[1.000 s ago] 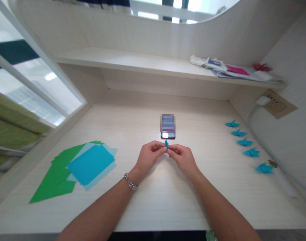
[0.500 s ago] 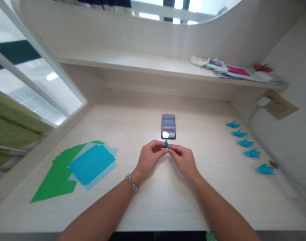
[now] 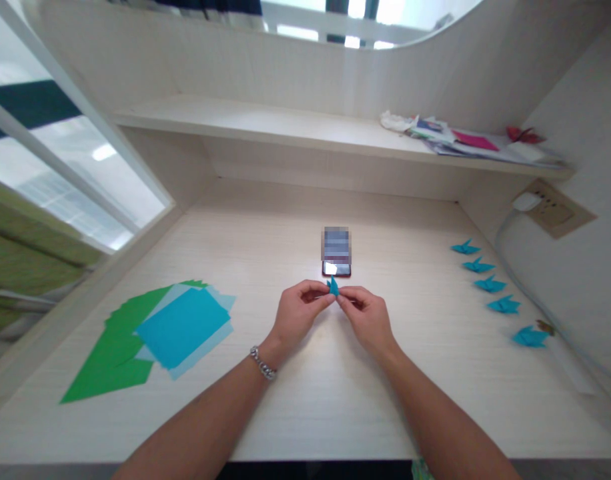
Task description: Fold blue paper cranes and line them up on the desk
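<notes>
Main item: one small folded piece of bright blue paper (image 3: 334, 288), held between both hands above the pale wood-grain surface (image 3: 305, 407), just in front of a dark-edged smartphone (image 3: 337, 269). Left hand (image 3: 298, 313): fingers brought together, its left side pinched. Right hand (image 3: 365, 317): fingers likewise, its right side pinched. Contact with the surface: cannot be told.

Hazards, as judged: paper could be torn if pulled unevenly; folds could be sprung if either pinch is slackened; points could be crushed by excess pressure; creases could be misaligned, being partly hidden by fingers.

Far right: five blue folded-paper birds (image 3: 489, 284), in a row; could be scattered by a wide sweep.

Left: rectangular blue paper sheets (image 3: 183, 330), overlapping green paper sheets (image 3: 105, 360); could be displaced if brushed.
</notes>
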Demonstrator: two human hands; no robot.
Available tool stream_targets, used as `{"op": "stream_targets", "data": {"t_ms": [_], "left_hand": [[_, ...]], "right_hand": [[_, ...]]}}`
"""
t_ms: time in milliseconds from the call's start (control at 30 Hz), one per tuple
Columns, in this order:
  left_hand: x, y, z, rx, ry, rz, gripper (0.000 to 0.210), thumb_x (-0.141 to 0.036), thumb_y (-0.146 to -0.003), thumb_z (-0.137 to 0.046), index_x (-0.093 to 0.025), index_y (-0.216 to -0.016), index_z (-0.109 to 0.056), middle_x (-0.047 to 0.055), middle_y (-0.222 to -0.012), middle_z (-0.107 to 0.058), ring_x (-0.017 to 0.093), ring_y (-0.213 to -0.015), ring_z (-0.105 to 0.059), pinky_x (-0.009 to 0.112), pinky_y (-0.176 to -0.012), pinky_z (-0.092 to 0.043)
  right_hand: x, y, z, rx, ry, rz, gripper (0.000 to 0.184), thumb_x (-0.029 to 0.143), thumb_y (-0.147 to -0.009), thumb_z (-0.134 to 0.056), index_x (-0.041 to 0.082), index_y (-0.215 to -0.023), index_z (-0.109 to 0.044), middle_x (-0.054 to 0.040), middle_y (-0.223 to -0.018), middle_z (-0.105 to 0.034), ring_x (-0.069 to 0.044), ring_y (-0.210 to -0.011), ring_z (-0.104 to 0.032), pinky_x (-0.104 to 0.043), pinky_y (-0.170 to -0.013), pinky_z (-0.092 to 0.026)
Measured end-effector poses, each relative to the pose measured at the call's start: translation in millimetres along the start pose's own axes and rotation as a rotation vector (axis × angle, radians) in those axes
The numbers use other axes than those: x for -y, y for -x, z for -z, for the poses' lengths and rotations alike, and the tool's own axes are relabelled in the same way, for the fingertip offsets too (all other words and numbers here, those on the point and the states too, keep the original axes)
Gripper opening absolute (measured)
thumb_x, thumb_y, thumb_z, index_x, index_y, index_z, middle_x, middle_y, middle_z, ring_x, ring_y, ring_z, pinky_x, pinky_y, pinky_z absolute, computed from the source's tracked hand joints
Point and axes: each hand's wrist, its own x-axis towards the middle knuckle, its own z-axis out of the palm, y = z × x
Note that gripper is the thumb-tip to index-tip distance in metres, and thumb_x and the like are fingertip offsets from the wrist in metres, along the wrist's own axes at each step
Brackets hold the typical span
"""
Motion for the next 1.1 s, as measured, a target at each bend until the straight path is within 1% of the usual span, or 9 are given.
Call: {"op": "stream_targets", "data": {"t_ms": [200, 400, 533, 800, 967, 1100], "left_hand": [[0.8, -0.2, 0.8, -0.006, -0.032, -0.006, 0.019, -0.025, -0.067, -0.077, -0.015, -0.084, -0.072, 0.009, -0.088, -0.073, 0.021, -0.081, -0.067, 0.033, -0.078, -0.053], [4.2, -1.3, 0.7, 0.043, 0.013, 0.036, 0.019, -0.025, -0.069, -0.076, -0.014, -0.084, -0.072, 0.008, -0.087, -0.073, 0.02, -0.08, -0.067, 0.034, -0.078, -0.054], [6.5, 0.0, -0.2, 0.056, -0.001, 0.02, 0.019, -0.025, -0.07, -0.076, -0.014, -0.085, -0.07, 0.008, -0.087, -0.072, 0.019, -0.08, -0.066, 0.032, -0.077, -0.053], [2.7, 4.1, -3.3, 0.086, 0.005, -0.004, 0.018, -0.024, -0.072, -0.074, -0.015, -0.086, -0.067, 0.005, -0.082, -0.07, 0.018, -0.08, -0.065, 0.03, -0.077, -0.052], [-1.5, 5.5, -4.0, 0.058, -0.034, -0.009, 0.016, -0.028, -0.077, -0.069, -0.015, -0.085, -0.066, 0.005, -0.083, -0.069, 0.018, -0.078, -0.065, 0.029, -0.074, -0.052], [-1.2, 5.7, -4.3, 0.047, -0.087, -0.061, 0.014, -0.028, -0.08, -0.066, -0.015, -0.083, -0.066, 0.004, -0.081, -0.068, 0.016, -0.076, -0.063, 0.027, -0.072, -0.05]], "right_hand": [[-3.8, -0.7, -2.0, -0.02, -0.063, -0.068, 0.016, 0.026, -0.077, -0.064, 0.019, -0.09, -0.071, -0.0057, -0.087, -0.072, -0.019, -0.076, -0.066, -0.032, -0.072, -0.054], [-6.8, -1.1, -3.3, -0.002, -0.09, -0.094, 0.016, 0.028, -0.075, -0.065, 0.018, -0.088, -0.069, -0.0057, -0.086, -0.071, -0.019, -0.075, -0.066, -0.032, -0.071, -0.054], [-6.4, -1.0, -4.8, 0.004, -0.115, -0.112, 0.018, 0.03, -0.074, -0.068, 0.018, -0.087, -0.067, -0.0058, -0.086, -0.071, -0.019, -0.077, -0.066, -0.032, -0.072, -0.054], [-6.9, -1.3, -4.0, -0.019, -0.059, -0.101, 0.018, 0.032, -0.076, -0.067, 0.018, -0.085, -0.069, -0.006, -0.085, -0.07, -0.019, -0.077, -0.065, -0.031, -0.07, -0.052], [-6.5, 0.1, -3.7, 0.006, -0.057, -0.072, 0.015, 0.03, -0.077, -0.066, 0.018, -0.084, -0.069, -0.0047, -0.082, -0.069, -0.018, -0.074, -0.063, -0.029, -0.067, -0.051], [-5.3, 0.8, -4.4, 0.012, -0.056, -0.054, 0.013, 0.03, -0.078, -0.066, 0.018, -0.082, -0.07, -0.0042, -0.081, -0.068, -0.017, -0.073, -0.062, -0.028, -0.067, -0.05]]}}
